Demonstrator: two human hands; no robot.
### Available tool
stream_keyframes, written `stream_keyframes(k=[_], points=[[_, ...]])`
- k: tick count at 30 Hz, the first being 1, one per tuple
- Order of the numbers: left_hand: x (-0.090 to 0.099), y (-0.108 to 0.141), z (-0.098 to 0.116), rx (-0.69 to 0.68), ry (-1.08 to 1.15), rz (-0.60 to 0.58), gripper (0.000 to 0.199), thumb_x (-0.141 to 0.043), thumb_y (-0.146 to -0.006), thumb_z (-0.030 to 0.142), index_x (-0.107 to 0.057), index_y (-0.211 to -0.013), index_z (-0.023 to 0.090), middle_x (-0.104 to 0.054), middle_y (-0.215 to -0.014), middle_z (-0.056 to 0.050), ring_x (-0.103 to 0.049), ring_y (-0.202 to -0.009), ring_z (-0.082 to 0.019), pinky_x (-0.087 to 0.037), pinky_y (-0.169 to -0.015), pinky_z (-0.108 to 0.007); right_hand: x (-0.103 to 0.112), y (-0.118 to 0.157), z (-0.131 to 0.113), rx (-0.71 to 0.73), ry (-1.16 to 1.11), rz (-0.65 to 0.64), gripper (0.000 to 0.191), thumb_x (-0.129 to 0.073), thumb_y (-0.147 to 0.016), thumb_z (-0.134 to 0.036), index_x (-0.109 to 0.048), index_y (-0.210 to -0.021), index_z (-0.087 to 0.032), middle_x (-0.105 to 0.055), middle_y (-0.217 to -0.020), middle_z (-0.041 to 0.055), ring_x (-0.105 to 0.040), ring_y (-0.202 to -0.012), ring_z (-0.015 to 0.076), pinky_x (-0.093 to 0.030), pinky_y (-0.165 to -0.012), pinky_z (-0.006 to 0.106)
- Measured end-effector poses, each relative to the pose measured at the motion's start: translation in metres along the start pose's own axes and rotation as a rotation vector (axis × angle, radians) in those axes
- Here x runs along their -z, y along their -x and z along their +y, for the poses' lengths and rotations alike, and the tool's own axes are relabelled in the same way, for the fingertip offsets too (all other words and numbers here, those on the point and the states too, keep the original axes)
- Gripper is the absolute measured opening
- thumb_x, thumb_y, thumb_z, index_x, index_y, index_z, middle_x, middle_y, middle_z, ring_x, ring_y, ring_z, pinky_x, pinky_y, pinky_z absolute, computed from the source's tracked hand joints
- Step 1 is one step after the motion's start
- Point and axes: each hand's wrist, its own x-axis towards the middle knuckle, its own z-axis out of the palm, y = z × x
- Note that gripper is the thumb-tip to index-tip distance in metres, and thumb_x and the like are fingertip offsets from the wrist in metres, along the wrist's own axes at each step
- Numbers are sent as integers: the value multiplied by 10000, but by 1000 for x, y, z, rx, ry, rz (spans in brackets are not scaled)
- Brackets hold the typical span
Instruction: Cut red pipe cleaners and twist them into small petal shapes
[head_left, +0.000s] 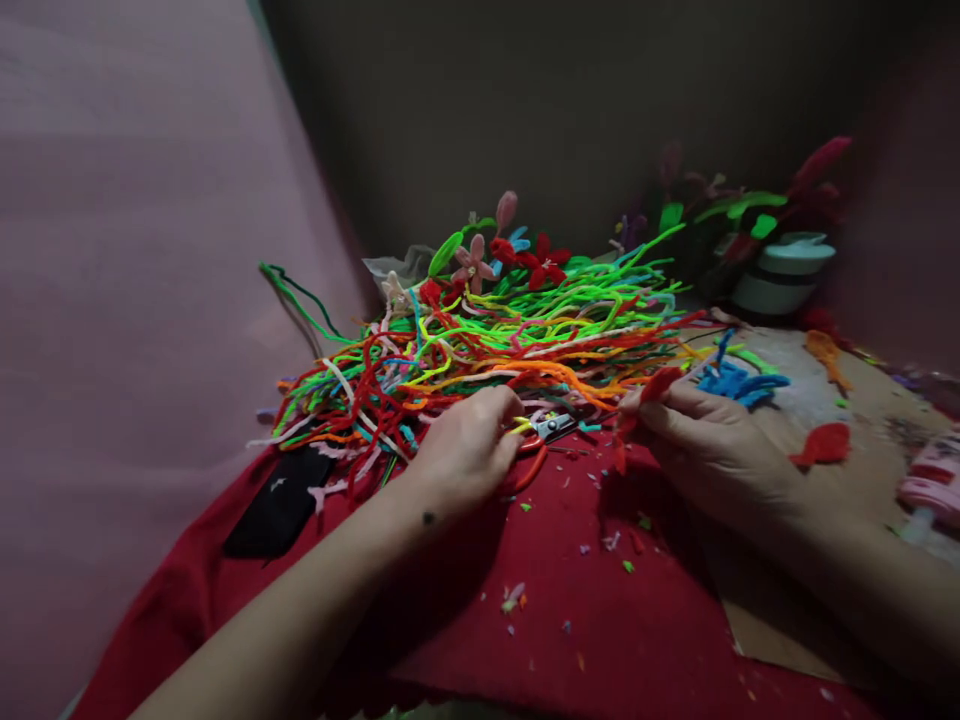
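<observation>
My left hand [471,440] is curled at the edge of the pile, thumb and fingers closed on the handles of small scissors [553,429] with red and yellow grips. The blades point right, over the red cloth. In a pinch, my right hand [712,430] holds a red fuzzy pipe-cleaner piece [660,385], with part of it hanging below the fingers. Behind both hands spreads a heap of pipe cleaners [555,325] in green, orange, red, white and yellow. A blue pipe-cleaner shape [739,383] lies just beyond my right hand.
Fuzzy flowers [546,263] stand behind the heap. A black phone-like slab [281,505] lies at left on the red cloth [450,630], with scraps scattered about. At right are a board [772,610], a red leaf-like piece [825,445], a pink tool [934,480] and a lidded container [784,275].
</observation>
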Motion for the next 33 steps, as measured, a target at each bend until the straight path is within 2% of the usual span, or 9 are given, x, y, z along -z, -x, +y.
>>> stream_keyframes(k=[4, 10, 13, 17, 20, 23, 26, 29, 33], points=[[-19, 3, -3, -115, -559, -125, 261, -384, -769, 105, -539, -978, 120, -607, -935, -118, -544, -845, -225, -435, -735, -354, 1, -4, 0, -48, -124, -71, 187, -815, -566, -278, -722, -689, -173, -650, -631, 23, -579, -569, 107, -444, -569, 233], [-12, 6, 0, -115, -697, -93, 198, -398, -825, 195, -527, -961, 133, -606, -903, -120, -553, -809, -238, -426, -686, -346, 3, -4, -8, -162, -308, -181, 171, -801, -577, -195, -666, -682, -179, -612, -639, -14, -545, -563, 97, -459, -578, 257], [-5, 18, -4, -60, -671, -68, 228, -408, -849, 242, -524, -1028, 162, -608, -870, -103, -561, -792, -225, -423, -653, -321, 4, -2, -11, -213, -439, -251, 159, -775, -610, -169, -643, -697, -189, -580, -629, -31, -537, -587, 101, -468, -617, 272], [-7, 32, -19, -112, -582, -94, 291, -411, -848, 242, -533, -1106, 185, -587, -958, -106, -551, -872, -225, -448, -733, -342, 5, 0, -11, -274, -573, -290, 115, -716, -673, -144, -631, -741, -181, -569, -641, -24, -526, -599, 100, -461, -629, 273], [-10, 37, -22, -129, -507, 31, 401, -392, -826, 155, -450, -1222, 122, -564, -1061, -136, -526, -984, -235, -441, -861, -392, 4, 2, -12, -284, -646, -282, 125, -698, -671, -110, -623, -748, -174, -569, -629, -28, -509, -569, 91, -446, -586, 252], [-13, 40, -9, -210, -365, 152, 464, -418, -801, 130, -393, -1264, 109, -542, -1162, -145, -509, -1065, -227, -433, -929, -392, 2, 3, -13, -310, -670, -257, 136, -705, -644, -89, -621, -724, -158, -574, -605, -28, -505, -541, 82, -438, -558, 236], [-21, 43, 16, -280, -246, 185, 590, -403, -735, 47, -336, -1313, 143, -489, -1286, -138, -474, -1170, -222, -414, -982, -397, 2, 4, -12, -336, -655, -225, 132, -718, -642, -90, -628, -707, -161, -605, -617, -22, -543, -577, 92, -466, -613, 261], [-29, 45, 37, -246, -118, 146, 577, -402, -731, 51, -351, -1298, 147, -516, -1250, -146, -501, -1142, -238, -427, -955, -412, 2, 4, -11, -314, -626, -221, 146, -733, -643, -98, -635, -701, -188, -630, -655, -30, -575, -642, 105, -484, -707, 308], [-30, 51, 53, -60, 179, -43, 353, -386, -822, 151, -420, -1173, 166, -617, -951, -77, -588, -834, -169, -474, -729, -291, 0, 2, -16, -154, -516, -313, 142, -751, -637, -142, -637, -682, -213, -585, -621, -46, -522, -577, 91, -454, -596, 256]])
